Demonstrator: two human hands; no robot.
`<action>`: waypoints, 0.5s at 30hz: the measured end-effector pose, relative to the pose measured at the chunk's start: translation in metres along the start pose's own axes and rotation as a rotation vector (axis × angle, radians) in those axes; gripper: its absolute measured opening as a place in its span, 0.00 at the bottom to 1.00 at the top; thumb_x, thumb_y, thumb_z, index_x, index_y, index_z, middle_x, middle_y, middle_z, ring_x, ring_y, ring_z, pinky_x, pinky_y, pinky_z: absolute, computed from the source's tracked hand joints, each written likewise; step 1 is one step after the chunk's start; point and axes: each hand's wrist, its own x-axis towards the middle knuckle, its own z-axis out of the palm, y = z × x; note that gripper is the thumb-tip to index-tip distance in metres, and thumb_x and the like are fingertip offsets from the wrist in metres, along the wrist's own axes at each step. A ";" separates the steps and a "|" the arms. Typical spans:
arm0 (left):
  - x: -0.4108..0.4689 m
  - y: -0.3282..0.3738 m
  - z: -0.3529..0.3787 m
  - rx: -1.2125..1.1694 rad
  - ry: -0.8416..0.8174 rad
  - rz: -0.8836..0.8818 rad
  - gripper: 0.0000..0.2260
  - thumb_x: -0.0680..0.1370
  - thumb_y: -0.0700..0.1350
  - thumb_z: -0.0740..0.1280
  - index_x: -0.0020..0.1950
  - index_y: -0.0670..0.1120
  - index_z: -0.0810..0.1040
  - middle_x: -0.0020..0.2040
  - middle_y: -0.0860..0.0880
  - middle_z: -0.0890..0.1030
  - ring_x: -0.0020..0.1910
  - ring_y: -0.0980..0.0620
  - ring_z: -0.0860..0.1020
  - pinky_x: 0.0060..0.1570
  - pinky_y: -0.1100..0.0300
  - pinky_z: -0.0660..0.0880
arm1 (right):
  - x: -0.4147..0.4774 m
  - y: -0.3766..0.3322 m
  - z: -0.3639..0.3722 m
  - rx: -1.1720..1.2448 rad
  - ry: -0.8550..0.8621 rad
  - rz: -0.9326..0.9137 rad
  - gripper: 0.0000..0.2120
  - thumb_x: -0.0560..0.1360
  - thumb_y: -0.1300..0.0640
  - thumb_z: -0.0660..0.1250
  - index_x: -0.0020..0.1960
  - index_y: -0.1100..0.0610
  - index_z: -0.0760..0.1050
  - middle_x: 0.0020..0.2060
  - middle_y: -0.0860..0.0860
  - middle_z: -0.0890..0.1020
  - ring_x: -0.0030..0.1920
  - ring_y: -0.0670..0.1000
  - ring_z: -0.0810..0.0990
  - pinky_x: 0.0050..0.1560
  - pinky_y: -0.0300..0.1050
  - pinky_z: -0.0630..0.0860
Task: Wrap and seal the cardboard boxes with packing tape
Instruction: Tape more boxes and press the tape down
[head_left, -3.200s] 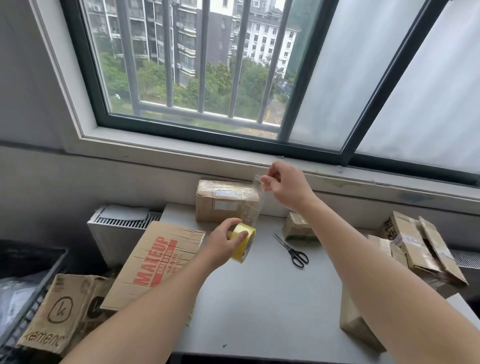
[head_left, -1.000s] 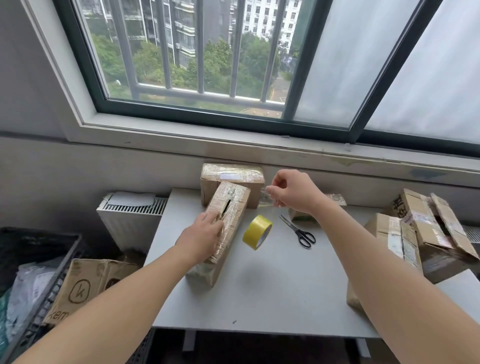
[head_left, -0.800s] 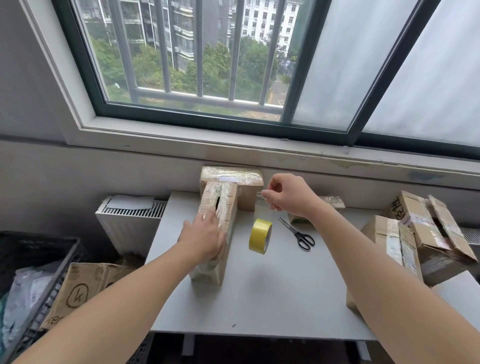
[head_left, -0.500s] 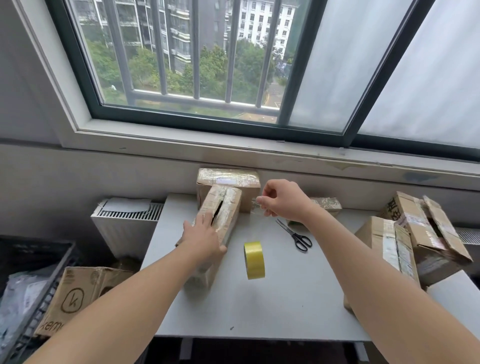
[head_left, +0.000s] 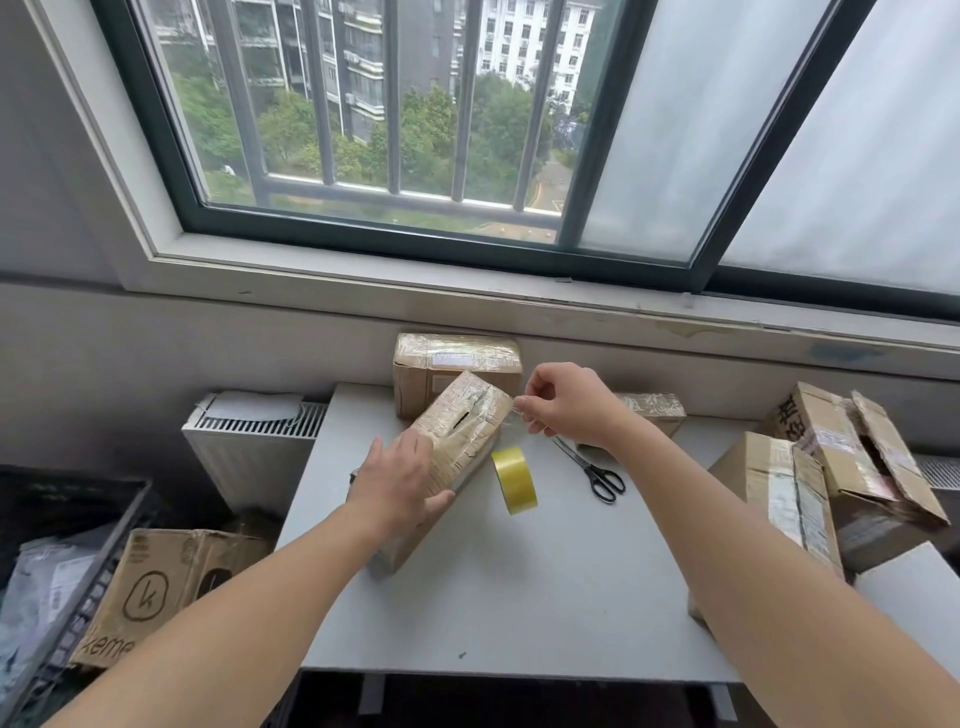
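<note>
A long cardboard box (head_left: 462, 431) covered in clear tape stands tilted on the grey table (head_left: 519, 597), its far top end raised. My left hand (head_left: 400, 483) grips its near side. My right hand (head_left: 566, 402) pinches the free end of a clear tape strip right at the box's top right corner. The yellow tape roll (head_left: 514, 480) dangles from that strip just right of the box, above the table.
A taped box (head_left: 457, 358) stands against the wall behind. Black scissors (head_left: 592, 470) lie right of the roll, a small taped box (head_left: 652, 408) beyond them. Open cardboard boxes (head_left: 831, 467) crowd the right edge. A radiator (head_left: 254, 441), a printed carton (head_left: 166, 582) and a black crate (head_left: 62, 545) are at the left.
My left hand has let go of the roll and taken the long box, tilting it. My right hand has brought the tape end down to the box's top corner; the roll hangs lower.
</note>
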 end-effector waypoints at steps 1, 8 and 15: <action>-0.001 0.000 0.001 -0.002 0.009 0.004 0.26 0.68 0.64 0.77 0.49 0.44 0.74 0.46 0.46 0.76 0.42 0.43 0.77 0.47 0.48 0.77 | 0.000 0.000 0.000 0.003 0.001 0.000 0.09 0.80 0.55 0.70 0.44 0.59 0.76 0.36 0.50 0.86 0.37 0.48 0.87 0.46 0.55 0.85; -0.003 -0.005 0.009 -0.109 0.074 0.012 0.21 0.72 0.61 0.71 0.50 0.45 0.72 0.47 0.46 0.73 0.45 0.43 0.74 0.46 0.49 0.76 | -0.002 0.000 -0.001 0.028 -0.017 0.009 0.10 0.80 0.55 0.70 0.45 0.59 0.76 0.38 0.52 0.86 0.37 0.46 0.87 0.45 0.51 0.85; 0.012 0.007 -0.011 -0.136 -0.144 -0.151 0.29 0.72 0.62 0.71 0.61 0.44 0.67 0.58 0.47 0.67 0.59 0.45 0.68 0.57 0.53 0.73 | 0.000 -0.002 0.001 0.023 -0.023 0.006 0.09 0.80 0.56 0.70 0.45 0.61 0.76 0.38 0.54 0.86 0.37 0.49 0.87 0.44 0.52 0.85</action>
